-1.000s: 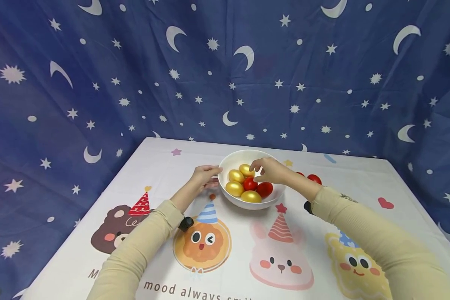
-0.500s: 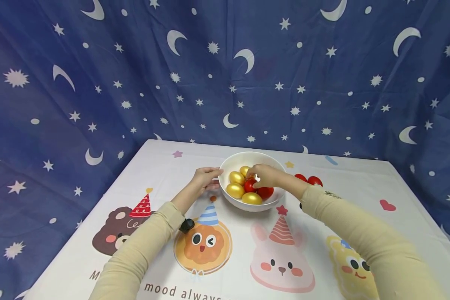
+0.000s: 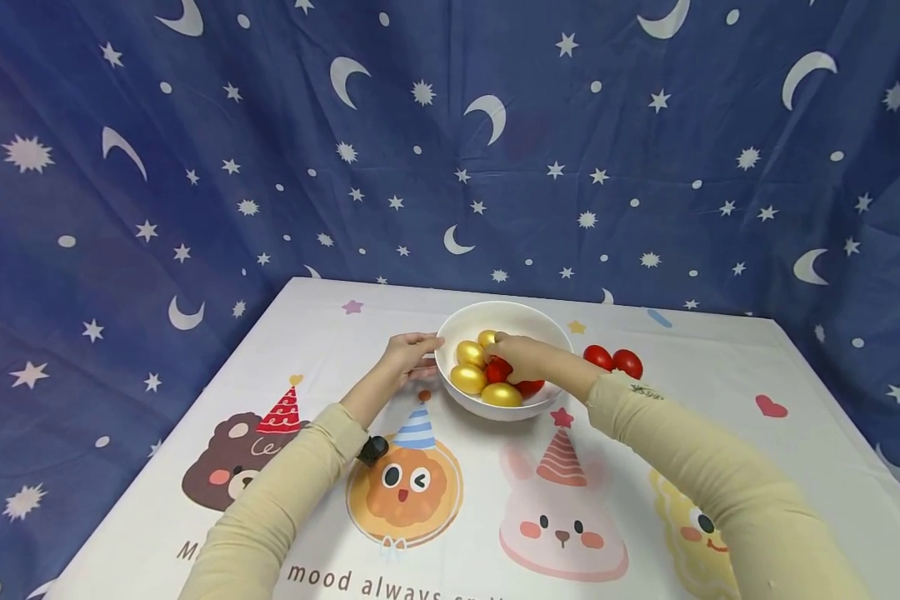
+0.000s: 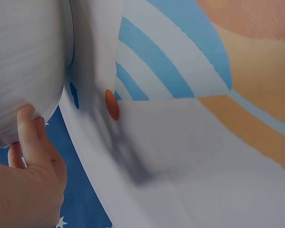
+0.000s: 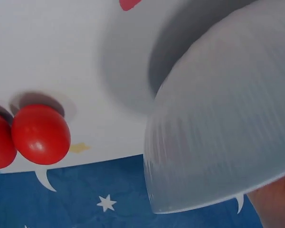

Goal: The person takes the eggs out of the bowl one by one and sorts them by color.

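A white bowl (image 3: 474, 323) holds several gold eggs (image 3: 468, 378) and two red ones. My left hand (image 3: 408, 353) grips the bowl's left rim, thumb at the lip and fingers against the outer wall; the left wrist view shows those fingertips touching the bowl (image 4: 23, 61). Inside the bowl, my right hand (image 3: 527, 360) has its fingers and thumb curled about a red egg (image 3: 498, 370). The other red egg (image 3: 528, 388) is partly covered by that hand. From the right wrist, the bowl's wall (image 5: 218, 114) hides nearly all of the right hand (image 5: 277, 202).
Two more red eggs (image 3: 627, 363) lie side by side on the table, right of the bowl. A white cloth (image 3: 330, 350) with cartoon prints covers the table. Behind it hangs a blue curtain (image 3: 390, 117) with moons and stars.
My right hand has lowered into the bowl and shifted slightly left, its fingers now round a red egg. The table's two red eggs show more fully. My left hand keeps its hold.
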`<state>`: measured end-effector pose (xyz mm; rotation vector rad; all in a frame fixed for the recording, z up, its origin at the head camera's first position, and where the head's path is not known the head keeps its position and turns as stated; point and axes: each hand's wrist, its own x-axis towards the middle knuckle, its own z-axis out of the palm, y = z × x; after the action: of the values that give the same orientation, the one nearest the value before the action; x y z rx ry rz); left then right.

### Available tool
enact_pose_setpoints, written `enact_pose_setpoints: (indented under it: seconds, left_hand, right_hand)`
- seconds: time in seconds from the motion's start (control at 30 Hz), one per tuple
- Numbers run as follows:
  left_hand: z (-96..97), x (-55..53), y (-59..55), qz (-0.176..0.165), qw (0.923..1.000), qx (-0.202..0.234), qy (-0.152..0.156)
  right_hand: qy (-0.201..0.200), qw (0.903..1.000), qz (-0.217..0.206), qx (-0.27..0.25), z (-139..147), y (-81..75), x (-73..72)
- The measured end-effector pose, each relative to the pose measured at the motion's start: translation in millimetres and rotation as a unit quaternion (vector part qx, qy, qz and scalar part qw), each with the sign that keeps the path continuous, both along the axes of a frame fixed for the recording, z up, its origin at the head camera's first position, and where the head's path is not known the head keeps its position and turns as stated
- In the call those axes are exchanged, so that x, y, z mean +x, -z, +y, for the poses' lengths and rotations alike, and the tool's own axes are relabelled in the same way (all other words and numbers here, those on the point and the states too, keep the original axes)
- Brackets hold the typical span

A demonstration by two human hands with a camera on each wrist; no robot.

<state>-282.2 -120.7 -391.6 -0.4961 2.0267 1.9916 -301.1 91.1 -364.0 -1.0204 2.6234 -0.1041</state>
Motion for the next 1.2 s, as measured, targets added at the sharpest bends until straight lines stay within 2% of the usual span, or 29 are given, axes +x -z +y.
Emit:
enact_pose_setpoints:
  seconds: [0.1,0.23,0.57,0.7,0.83,1.0,1.2]
  left_hand:
    - [0.0,-0.7,0.3,-0.002,1.0,-0.002,-0.001]
    - [-0.2,-0.6,-0.5,-0.005,1.0,-0.003,-0.002]
    - [-0.4,-0.2,-0.1,-0.007,1.0,0.001,0.004]
    - [0.4,-1.9,-1.1,-0.007,1.0,0.001,0.005]
    - [-0.3,-2.2,-0.7,-0.005,1.0,0.005,0.004]
    - [-1.2,-1.6,0.6,-0.011,0.9999,0.001,0.004]
    - [-1.5,-1.2,-1.9,-0.01,0.9999,0.005,0.007]
  right_hand:
    - [-0.029,0.9989,0.03,0.02,-0.9,0.7,1.3]
    - [-0.056,0.9966,0.055,0.024,-1.0,0.3,0.8]
    - [-0.061,0.9968,0.034,0.039,2.3,0.0,-2.9]
    - [-0.071,0.9959,0.05,0.024,6.0,-1.2,-3.3]
    - [-0.086,0.9934,0.075,-0.011,8.6,-3.3,-2.4]
    - [-0.086,0.9911,0.075,-0.068,11.4,-4.2,-1.2]
    - [-0.074,0.9895,0.077,-0.098,15.1,-7.4,0.4]
